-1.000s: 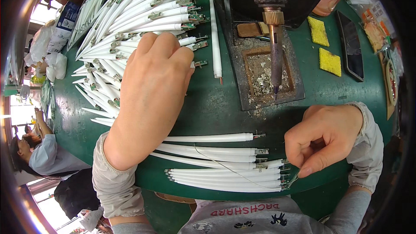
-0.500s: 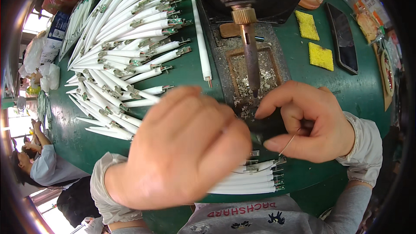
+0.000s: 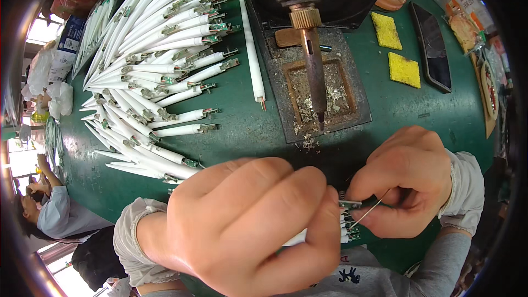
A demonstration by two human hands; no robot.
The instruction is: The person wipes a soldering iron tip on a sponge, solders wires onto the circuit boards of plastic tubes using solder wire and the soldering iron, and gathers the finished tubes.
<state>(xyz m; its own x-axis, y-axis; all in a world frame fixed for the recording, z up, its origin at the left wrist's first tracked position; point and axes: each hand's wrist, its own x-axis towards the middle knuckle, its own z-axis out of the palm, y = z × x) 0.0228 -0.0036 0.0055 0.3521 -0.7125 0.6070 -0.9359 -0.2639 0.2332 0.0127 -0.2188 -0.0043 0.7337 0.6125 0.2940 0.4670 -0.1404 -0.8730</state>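
Observation:
My left hand (image 3: 247,225) fills the lower middle, closed around a white tube (image 3: 297,237) whose metal end with a small green board (image 3: 350,204) points right. My right hand (image 3: 410,179) pinches a thin wire (image 3: 369,212) right at that tube end, fingers touching it. Under both hands lie a few more white tubes (image 3: 347,231), mostly hidden. A soldering iron (image 3: 312,60) is fixed above a dirty metal tray (image 3: 352,107) just beyond my hands.
A large fan of white tubes (image 3: 154,60) covers the green table (image 3: 242,126) at left. One single tube (image 3: 252,55) lies beside the tray. Two yellow sponges (image 3: 404,69) and a dark phone (image 3: 432,47) sit at right. Another person (image 3: 55,214) is at the lower left.
My left hand left the tube pile with one tube and brought it near the front edge. My right hand rose to meet the tube's end, holding the wire.

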